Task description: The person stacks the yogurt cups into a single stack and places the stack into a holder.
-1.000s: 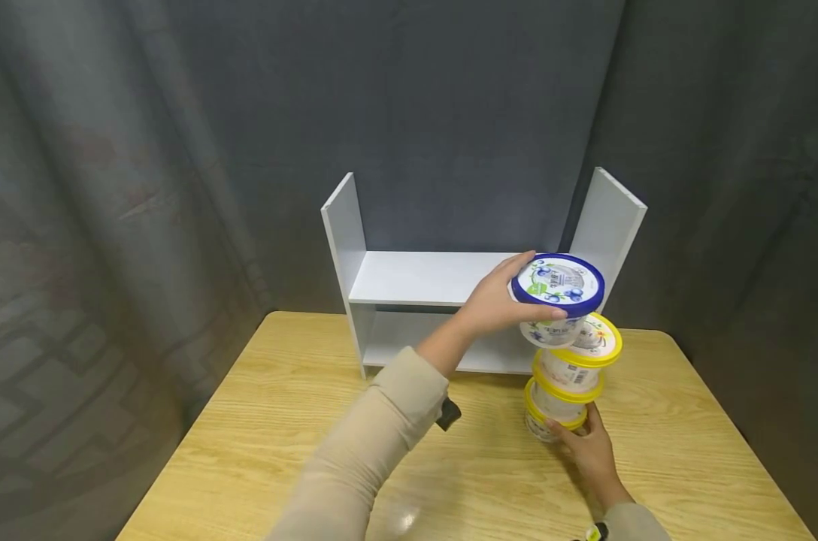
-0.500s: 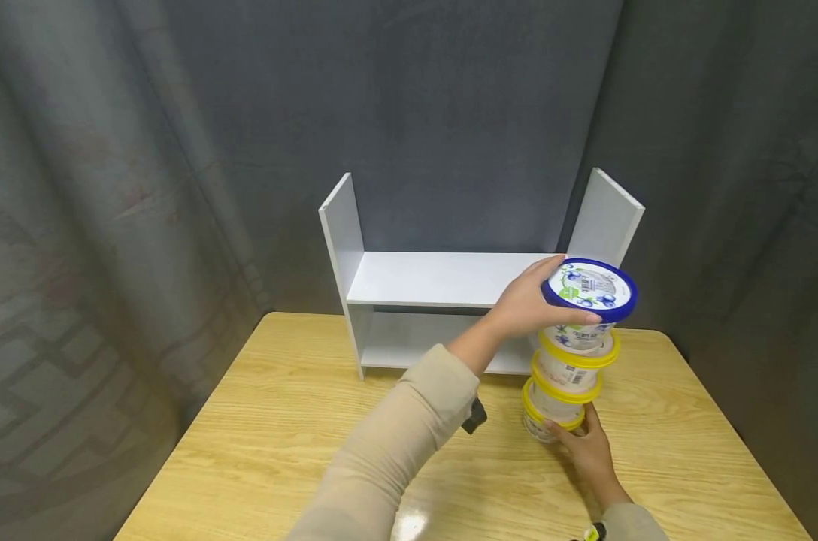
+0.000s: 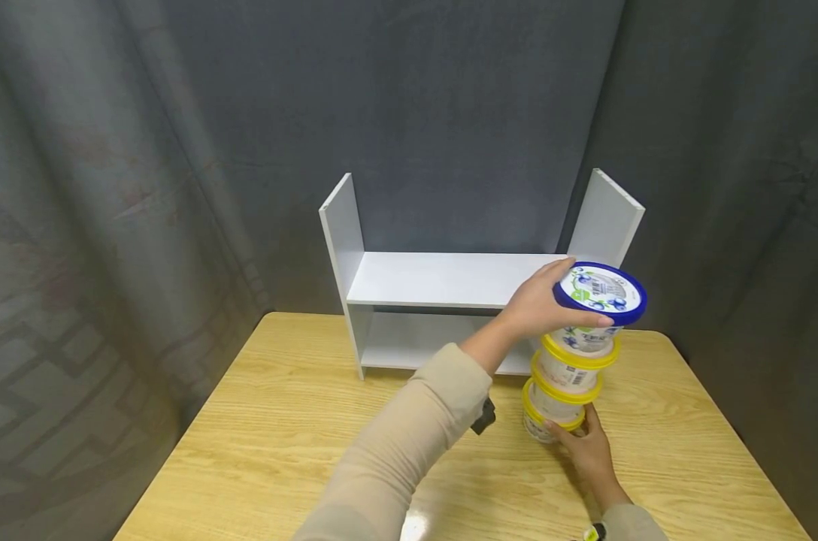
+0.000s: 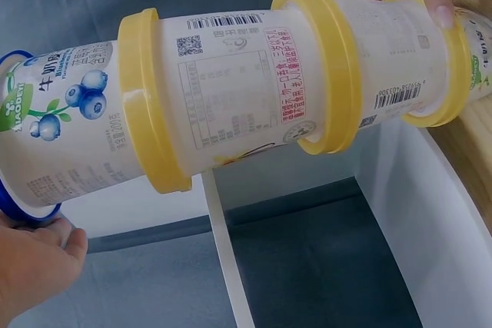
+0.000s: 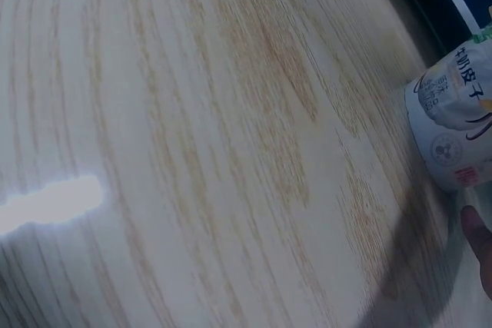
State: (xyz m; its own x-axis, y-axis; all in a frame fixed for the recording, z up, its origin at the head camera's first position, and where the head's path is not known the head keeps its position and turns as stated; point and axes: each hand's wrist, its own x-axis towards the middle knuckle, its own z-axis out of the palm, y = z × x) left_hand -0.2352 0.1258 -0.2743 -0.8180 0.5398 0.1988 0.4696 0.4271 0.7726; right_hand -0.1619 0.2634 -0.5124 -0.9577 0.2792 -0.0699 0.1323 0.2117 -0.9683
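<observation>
Four-high is not stated by count: several round food tubs stand in a leaning stack at the right of the table in the head view. On top is a white tub with a blue lid (image 3: 601,291) and blueberry print. My left hand (image 3: 534,302) grips it by the lid, thumb in front and fingers behind. Below come the upper yellow-lidded tub (image 3: 570,371), the middle yellow-lidded tub (image 3: 556,406) and the bottom yellow-lidded tub (image 3: 537,430). My right hand (image 3: 590,454) holds the bottom tub around its lid, thumb and fingers on either side.
A white two-tier shelf (image 3: 422,278) with tall side panels stands at the back of the wooden table (image 3: 301,421), just behind and left of the stack. Grey curtains (image 3: 449,120) hang around the table.
My left hand has moved right with the blue-lidded tub and brought it down over the upper yellow-lidded tub. My right hand stays in place at the bottom tub.
</observation>
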